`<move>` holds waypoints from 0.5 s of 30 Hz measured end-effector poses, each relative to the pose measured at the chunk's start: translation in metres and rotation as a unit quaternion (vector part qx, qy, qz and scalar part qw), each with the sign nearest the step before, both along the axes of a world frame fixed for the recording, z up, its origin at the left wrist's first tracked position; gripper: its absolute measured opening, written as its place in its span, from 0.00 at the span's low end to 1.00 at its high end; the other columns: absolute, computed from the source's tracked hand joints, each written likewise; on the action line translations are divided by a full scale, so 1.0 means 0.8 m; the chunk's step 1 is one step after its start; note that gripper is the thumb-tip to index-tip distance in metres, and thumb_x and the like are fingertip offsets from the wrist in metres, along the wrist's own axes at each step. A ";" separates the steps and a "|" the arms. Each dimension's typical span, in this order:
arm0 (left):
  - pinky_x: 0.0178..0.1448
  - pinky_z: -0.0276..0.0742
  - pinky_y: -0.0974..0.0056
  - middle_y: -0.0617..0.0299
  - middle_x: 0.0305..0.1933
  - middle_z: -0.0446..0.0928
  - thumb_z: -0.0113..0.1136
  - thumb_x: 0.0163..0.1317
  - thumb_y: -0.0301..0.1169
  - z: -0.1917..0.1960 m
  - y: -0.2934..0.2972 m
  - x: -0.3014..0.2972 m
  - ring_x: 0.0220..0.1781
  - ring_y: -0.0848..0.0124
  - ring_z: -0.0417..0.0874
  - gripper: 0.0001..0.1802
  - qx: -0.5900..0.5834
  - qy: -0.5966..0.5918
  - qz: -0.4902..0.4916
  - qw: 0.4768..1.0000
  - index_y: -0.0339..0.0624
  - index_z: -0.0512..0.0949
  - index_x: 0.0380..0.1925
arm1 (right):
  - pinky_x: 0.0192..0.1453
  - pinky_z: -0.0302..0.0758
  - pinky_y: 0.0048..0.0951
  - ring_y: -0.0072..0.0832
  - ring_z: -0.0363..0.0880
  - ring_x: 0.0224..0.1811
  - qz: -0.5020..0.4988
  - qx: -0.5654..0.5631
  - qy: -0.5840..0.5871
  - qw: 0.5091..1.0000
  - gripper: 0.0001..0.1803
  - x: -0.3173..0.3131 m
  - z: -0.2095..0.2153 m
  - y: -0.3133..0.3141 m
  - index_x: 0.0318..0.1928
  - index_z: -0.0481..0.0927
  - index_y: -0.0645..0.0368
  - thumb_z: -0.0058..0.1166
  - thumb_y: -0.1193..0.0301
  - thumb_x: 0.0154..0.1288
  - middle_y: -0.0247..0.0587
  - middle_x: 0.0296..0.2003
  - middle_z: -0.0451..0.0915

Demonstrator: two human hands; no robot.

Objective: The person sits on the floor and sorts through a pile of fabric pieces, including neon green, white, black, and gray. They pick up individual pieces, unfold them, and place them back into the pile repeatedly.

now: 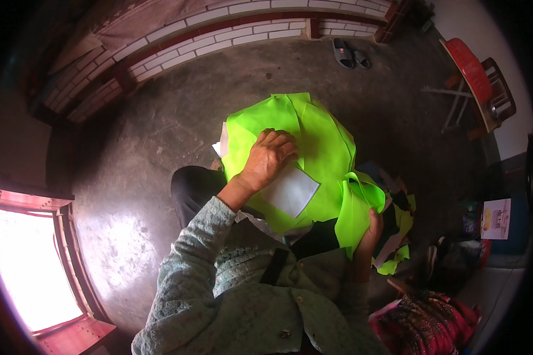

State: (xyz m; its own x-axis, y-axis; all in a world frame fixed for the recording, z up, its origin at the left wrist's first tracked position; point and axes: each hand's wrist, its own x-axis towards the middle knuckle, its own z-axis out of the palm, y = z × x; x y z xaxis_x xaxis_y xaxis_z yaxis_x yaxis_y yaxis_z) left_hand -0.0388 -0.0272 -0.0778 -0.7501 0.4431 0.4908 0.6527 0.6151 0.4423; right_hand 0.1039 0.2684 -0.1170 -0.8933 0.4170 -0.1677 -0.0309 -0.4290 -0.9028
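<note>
Bright yellow-green fabric (323, 139) lies spread in folds across my lap. A white rectangular piece (292, 190), like paper or cloth, rests on it below my left hand. My left hand (270, 155) is over the middle of the fabric, its fingers bent and drawn together. Its fingertips are turned away, so what they pinch is hidden. At the right, my right hand (371, 235) grips a folded flap of green fabric (356, 207) with the thumb along its edge. A pale edge (224, 139) shows at the fabric's left side.
More green scraps (401, 236) hang beside my right hand. Patterned red cloth (426, 325) lies at lower right. Grey slippers (346, 54) are on the concrete floor (136, 171) near the white brick wall. A red stool (468, 68) stands at far right; a bright opening (26, 266) is at left.
</note>
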 end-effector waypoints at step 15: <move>0.59 0.69 0.52 0.54 0.52 0.77 0.67 0.50 0.27 0.012 0.011 0.069 0.56 0.53 0.74 0.11 0.092 -0.028 0.026 0.995 0.41 0.79 0.35 | 0.50 0.74 0.27 0.28 0.78 0.45 0.016 -0.065 0.017 0.998 0.19 0.001 0.009 0.005 0.55 0.73 0.64 0.51 0.70 0.65 0.41 0.46 0.79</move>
